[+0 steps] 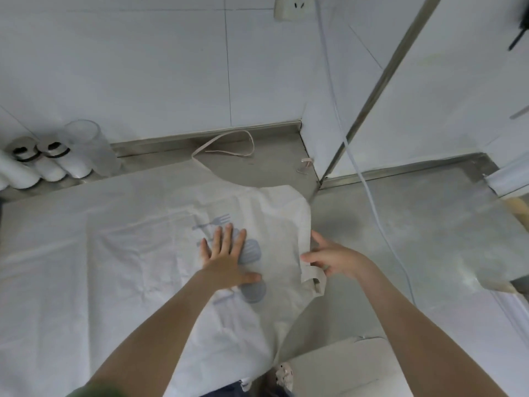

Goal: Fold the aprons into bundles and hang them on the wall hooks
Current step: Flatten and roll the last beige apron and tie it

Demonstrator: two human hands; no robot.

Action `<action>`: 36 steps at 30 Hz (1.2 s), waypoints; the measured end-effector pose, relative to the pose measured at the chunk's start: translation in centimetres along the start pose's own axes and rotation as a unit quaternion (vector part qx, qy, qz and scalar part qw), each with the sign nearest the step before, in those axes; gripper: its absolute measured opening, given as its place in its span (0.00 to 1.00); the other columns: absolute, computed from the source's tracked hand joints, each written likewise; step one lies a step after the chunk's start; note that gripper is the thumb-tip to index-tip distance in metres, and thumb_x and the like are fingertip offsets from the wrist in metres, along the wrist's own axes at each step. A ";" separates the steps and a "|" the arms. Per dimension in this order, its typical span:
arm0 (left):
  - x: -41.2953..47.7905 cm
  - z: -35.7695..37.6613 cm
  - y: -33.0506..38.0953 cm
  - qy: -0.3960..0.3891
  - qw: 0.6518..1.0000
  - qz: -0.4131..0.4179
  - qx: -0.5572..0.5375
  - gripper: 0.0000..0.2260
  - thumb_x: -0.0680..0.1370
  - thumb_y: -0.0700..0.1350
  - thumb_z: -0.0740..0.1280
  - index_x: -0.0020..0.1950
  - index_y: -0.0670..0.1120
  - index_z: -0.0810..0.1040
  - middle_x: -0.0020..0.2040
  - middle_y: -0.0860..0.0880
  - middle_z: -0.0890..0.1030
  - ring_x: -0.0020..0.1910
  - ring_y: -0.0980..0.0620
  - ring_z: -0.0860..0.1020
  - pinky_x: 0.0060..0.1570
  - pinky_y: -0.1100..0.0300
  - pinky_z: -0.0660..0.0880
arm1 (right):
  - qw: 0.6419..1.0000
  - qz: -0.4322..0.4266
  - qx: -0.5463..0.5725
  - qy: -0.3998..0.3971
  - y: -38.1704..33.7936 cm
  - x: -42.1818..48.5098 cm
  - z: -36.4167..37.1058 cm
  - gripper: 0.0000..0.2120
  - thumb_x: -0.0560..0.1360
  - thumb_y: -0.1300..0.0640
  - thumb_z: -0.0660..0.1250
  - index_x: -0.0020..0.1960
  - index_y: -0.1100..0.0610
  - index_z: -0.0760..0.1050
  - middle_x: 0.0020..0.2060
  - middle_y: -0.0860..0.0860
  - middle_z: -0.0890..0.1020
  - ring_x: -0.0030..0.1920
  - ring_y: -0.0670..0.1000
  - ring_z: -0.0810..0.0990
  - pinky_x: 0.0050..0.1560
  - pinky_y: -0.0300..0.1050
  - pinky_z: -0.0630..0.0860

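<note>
One apron [272, 213] is pinned by the flat, open left grip [226, 259], its edge pinched in the right grip [335, 259] — the fold could be skewed by uneven pulling.

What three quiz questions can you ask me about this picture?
1. True or false: the left hand lies flat on the apron.
2. Which hand grips the apron's edge? A. left hand B. right hand
3. Fill the gap: the print just beyond the left hand's fingertips shows a ____.

Key: 1. true. 2. B. 3. fork.
</note>
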State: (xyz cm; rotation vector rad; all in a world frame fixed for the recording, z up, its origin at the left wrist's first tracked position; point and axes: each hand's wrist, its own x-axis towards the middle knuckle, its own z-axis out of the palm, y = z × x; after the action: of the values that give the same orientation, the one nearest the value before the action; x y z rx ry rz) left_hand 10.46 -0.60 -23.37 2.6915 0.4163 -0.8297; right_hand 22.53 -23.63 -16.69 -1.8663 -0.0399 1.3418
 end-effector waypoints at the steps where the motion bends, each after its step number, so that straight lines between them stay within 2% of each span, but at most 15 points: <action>1: 0.0 0.0 0.1 0.000 1.000 0.000 -0.001 0.52 0.67 0.76 0.59 0.76 0.57 0.31 0.75 0.48 0.27 0.75 0.44 0.30 0.71 0.37 0.35 | 1.000 -0.009 -0.005 0.003 0.4 0.2 -0.2 0.33 0.76 0.64 0.67 0.70 0.37 0.57 0.46 0.48 0.80 0.36 0.44 0.81 0.32 0.39 0.77; 3: 0.0 0.1 0.1 0.003 1.000 0.000 0.004 0.52 0.66 0.77 0.59 0.76 0.57 0.31 0.75 0.48 0.28 0.75 0.44 0.31 0.71 0.37 0.35 | 0.999 -0.012 -0.033 0.002 0.8 0.3 -0.5 0.32 0.73 0.58 0.71 0.70 0.41 0.60 0.52 0.47 0.81 0.43 0.46 0.81 0.39 0.42 0.77; 4: 0.0 0.1 0.1 0.006 1.000 0.000 0.008 0.52 0.66 0.77 0.59 0.76 0.58 0.31 0.76 0.48 0.28 0.75 0.44 0.31 0.71 0.37 0.36 | 0.999 0.004 -0.053 -0.008 0.7 -0.2 -0.6 0.28 0.73 0.54 0.71 0.69 0.44 0.64 0.52 0.46 0.81 0.43 0.48 0.79 0.36 0.42 0.72; 7: 0.2 0.1 -0.1 0.005 1.000 -0.004 0.018 0.52 0.66 0.77 0.59 0.76 0.58 0.30 0.75 0.49 0.27 0.75 0.44 0.31 0.72 0.37 0.36 | 0.988 0.079 -0.124 -0.051 1.0 -0.6 -2.0 0.19 0.74 0.47 0.69 0.63 0.52 0.73 0.47 0.46 0.84 0.28 0.48 0.75 0.26 0.41 0.52; 11: 0.3 -0.3 0.3 -0.023 0.999 -0.011 0.032 0.54 0.66 0.76 0.62 0.75 0.57 0.29 0.75 0.47 0.26 0.75 0.43 0.30 0.72 0.37 0.37 | 0.929 0.206 -0.307 -0.020 1.6 -1.7 -4.4 0.41 0.65 0.24 0.59 0.57 0.59 0.77 0.41 0.59 0.85 0.22 0.49 0.57 0.22 0.39 0.51; 14: 0.3 -1.0 0.7 -0.037 0.998 -0.026 0.053 0.56 0.66 0.74 0.65 0.76 0.55 0.30 0.75 0.46 0.27 0.75 0.41 0.31 0.72 0.36 0.39 | 0.899 0.264 -0.351 -0.007 1.1 -3.4 -5.6 0.51 0.67 0.20 0.42 0.52 0.64 0.80 0.36 0.60 0.85 0.24 0.49 0.60 0.27 0.39 0.58; 17: 0.1 -1.7 2.3 -0.036 0.997 -0.039 0.061 0.58 0.66 0.69 0.70 0.77 0.51 0.32 0.76 0.46 0.30 0.76 0.42 0.32 0.72 0.36 0.39 | 0.922 0.228 -0.314 -0.001 0.6 -4.5 -6.6 0.49 0.70 0.22 0.38 0.56 0.60 0.78 0.35 0.60 0.84 0.21 0.47 0.61 0.25 0.38 0.58; 20: -0.1 -2.0 5.6 -0.007 0.999 -0.009 0.032 0.54 0.70 0.60 0.70 0.76 0.51 0.30 0.76 0.46 0.28 0.75 0.45 0.31 0.73 0.38 0.37 | 0.951 0.135 -0.275 -0.043 -0.8 -5.2 -7.0 0.31 0.74 0.28 0.55 0.60 0.52 0.75 0.38 0.58 0.85 0.20 0.47 0.53 0.21 0.36 0.55; 23: -0.6 -2.0 9.3 0.027 0.992 0.107 -0.068 0.53 0.70 0.63 0.70 0.75 0.57 0.29 0.75 0.52 0.28 0.75 0.52 0.30 0.73 0.44 0.33 | 0.970 0.008 -0.217 -0.110 -2.9 -6.7 -6.9 0.18 0.77 0.50 0.68 0.64 0.54 0.72 0.44 0.58 0.85 0.23 0.46 0.60 0.23 0.37 0.56; 26: -1.6 -2.4 13.4 0.041 0.957 0.243 -0.151 0.53 0.66 0.68 0.69 0.76 0.59 0.33 0.76 0.58 0.33 0.73 0.60 0.29 0.71 0.54 0.28 | 0.977 -0.124 -0.121 -0.126 -4.5 -8.4 -6.6 0.28 0.75 0.61 0.69 0.72 0.53 0.64 0.36 0.47 0.84 0.30 0.53 0.69 0.38 0.43 0.66; 28: -1.7 -2.7 15.2 0.110 0.937 0.276 -0.184 0.42 0.71 0.66 0.65 0.79 0.53 0.50 0.77 0.55 0.48 0.76 0.58 0.39 0.73 0.57 0.32 | 0.975 -0.167 -0.083 -0.119 -5.4 -9.4 -6.7 0.28 0.76 0.63 0.67 0.73 0.53 0.63 0.39 0.46 0.84 0.36 0.47 0.80 0.53 0.45 0.72; 29: -1.8 -3.1 15.6 0.167 0.923 0.281 -0.202 0.31 0.76 0.61 0.62 0.76 0.51 0.61 0.75 0.53 0.59 0.76 0.55 0.51 0.75 0.55 0.38 | 0.976 -0.174 -0.056 -0.114 -5.6 -9.8 -6.8 0.25 0.78 0.62 0.66 0.73 0.52 0.64 0.44 0.48 0.85 0.41 0.45 0.82 0.55 0.43 0.74; 31: -1.9 -3.8 15.0 0.226 0.902 0.258 -0.264 0.15 0.82 0.51 0.55 0.64 0.49 0.75 0.59 0.53 0.76 0.62 0.52 0.71 0.70 0.52 0.59 | 0.984 -0.162 0.014 -0.078 -5.5 -10.2 -6.8 0.18 0.81 0.58 0.61 0.70 0.51 0.67 0.48 0.55 0.84 0.40 0.45 0.82 0.41 0.37 0.76; 33: -2.3 -4.5 13.2 0.215 0.896 0.213 -0.326 0.16 0.80 0.50 0.53 0.56 0.47 0.77 0.46 0.50 0.80 0.47 0.50 0.76 0.54 0.53 0.71 | 0.994 -0.110 0.018 0.006 -4.5 -9.1 -6.6 0.12 0.83 0.55 0.57 0.66 0.53 0.68 0.45 0.60 0.83 0.31 0.47 0.78 0.30 0.38 0.73; 36: -2.9 -4.8 10.1 0.176 0.908 0.192 -0.328 0.13 0.78 0.50 0.54 0.51 0.46 0.75 0.40 0.49 0.77 0.38 0.52 0.73 0.45 0.53 0.70 | 0.987 -0.003 -0.122 0.110 -1.6 -6.0 -5.4 0.12 0.82 0.59 0.59 0.64 0.60 0.66 0.36 0.57 0.78 0.27 0.50 0.76 0.26 0.42 0.73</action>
State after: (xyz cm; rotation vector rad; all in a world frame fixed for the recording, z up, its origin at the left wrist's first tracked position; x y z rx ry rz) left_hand 14.14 -8.67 -15.96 2.1547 0.1778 -0.0515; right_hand 24.93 -28.57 -10.51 -2.2085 -0.0991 1.1612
